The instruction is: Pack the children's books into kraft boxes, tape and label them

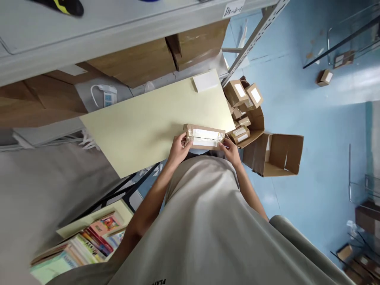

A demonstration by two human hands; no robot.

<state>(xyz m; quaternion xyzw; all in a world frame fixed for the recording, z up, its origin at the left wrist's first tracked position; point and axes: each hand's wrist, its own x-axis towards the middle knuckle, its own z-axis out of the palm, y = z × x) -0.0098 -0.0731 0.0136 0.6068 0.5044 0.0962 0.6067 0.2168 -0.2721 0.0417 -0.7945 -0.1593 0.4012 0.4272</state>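
Note:
A small, long cardboard box (204,136) with a white label and clear tape across it is held at the front edge of a pale yellow table (142,126). My left hand (179,148) grips its left end, thumb on the near side and fingers behind. At the right end, my right hand (230,151) is closed on the box's corner. Part of the fingers of both hands is hidden by the box. On the table's far right corner lies a white flat block, perhaps a stack of labels (205,81).
Right of the table, an open carton (258,118) holds several small labelled boxes. Beside it stands another open carton (285,152) on the blue floor. A metal shelf (190,19) with big cardboard boxes (139,59) runs behind. Books (97,237) are stacked at lower left.

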